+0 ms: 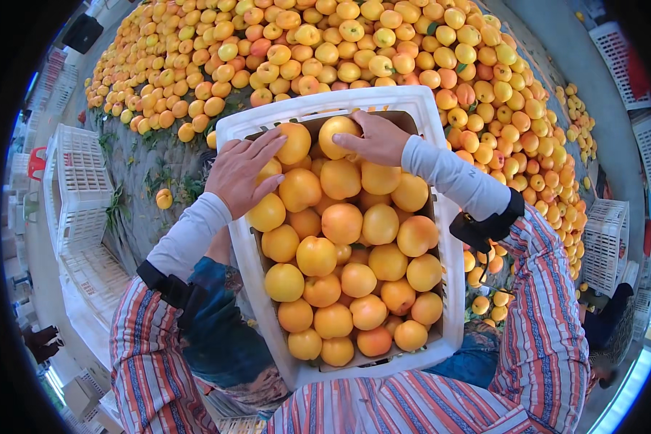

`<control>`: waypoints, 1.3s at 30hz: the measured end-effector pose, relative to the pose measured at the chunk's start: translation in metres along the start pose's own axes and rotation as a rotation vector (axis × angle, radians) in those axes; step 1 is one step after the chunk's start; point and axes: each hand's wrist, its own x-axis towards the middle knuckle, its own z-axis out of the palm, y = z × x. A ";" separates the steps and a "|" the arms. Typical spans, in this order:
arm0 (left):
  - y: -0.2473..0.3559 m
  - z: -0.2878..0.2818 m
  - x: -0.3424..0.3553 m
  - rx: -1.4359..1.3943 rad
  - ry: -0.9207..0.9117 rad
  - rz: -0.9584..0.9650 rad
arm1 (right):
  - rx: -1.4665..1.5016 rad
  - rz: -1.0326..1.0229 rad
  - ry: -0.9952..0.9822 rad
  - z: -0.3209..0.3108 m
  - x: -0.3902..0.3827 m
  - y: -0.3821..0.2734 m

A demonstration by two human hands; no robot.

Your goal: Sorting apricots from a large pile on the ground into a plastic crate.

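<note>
At the bottom of the frame, striped sleeves [535, 325] are seen rising from the lower edge, with pale under-sleeves [457, 177] covering the forearms. In the centre a white plastic crate [452, 289] is held close to the body, lined with brown card and filled with yellow-orange fruit [342, 223]. Near the crate's upper left, the left hand [241, 173] is laid flat with fingers spread, resting on the fruit at the rim; nothing is pinched by it. At the upper middle of the crate, the right hand [375, 141] is curled over a single fruit [337, 134], which is gripped by the fingertips against the far edge. To the left of the frame, empty white crates [79, 188] are stacked on the ground, and one stray fruit [164, 198] is seen lying on dark netting beside them. Across the top and down the right side of the frame, a large heap of the same fruit [383, 50] is spread. More white crates [606, 246] are seen at the right edge.
</note>
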 end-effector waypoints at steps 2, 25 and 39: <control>0.000 0.000 0.000 -0.005 0.013 0.002 | -0.072 0.037 -0.119 0.001 0.006 0.004; 0.013 -0.011 0.011 -0.052 0.003 0.055 | -0.228 -0.111 0.116 -0.023 -0.024 -0.001; 0.014 -0.011 0.015 -0.039 -0.035 0.056 | -0.042 0.290 0.600 -0.108 -0.078 0.172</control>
